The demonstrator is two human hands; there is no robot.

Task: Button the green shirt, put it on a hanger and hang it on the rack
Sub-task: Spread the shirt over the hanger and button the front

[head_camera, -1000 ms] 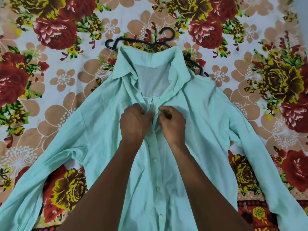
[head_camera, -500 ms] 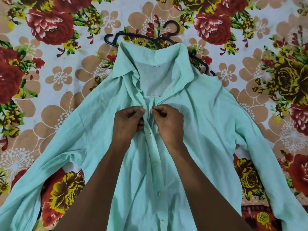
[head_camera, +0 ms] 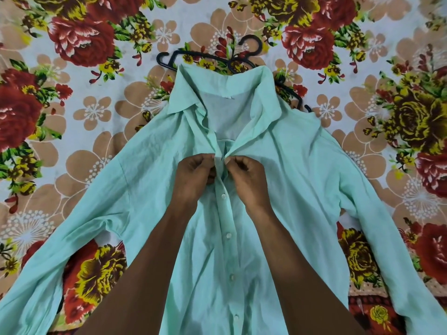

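Under both your hands spreads the floral sheet [head_camera: 92,112], and on it lies the green shirt [head_camera: 154,189], front up, sleeves thrown out to either side of your arms. Beyond your fingertips the collar stands open, and past it the black hanger [head_camera: 249,48] lies flat, its lower part tucked under the collar and right shoulder. Your left hand [head_camera: 193,177] pinches the left edge of the placket with curled fingers; your right hand [head_camera: 249,177] pinches the facing edge, thumb and forefinger closed on the cloth. The two hands nearly touch just below the collar opening. Back toward your wrists, a row of buttons [head_camera: 223,196] runs down the closed front
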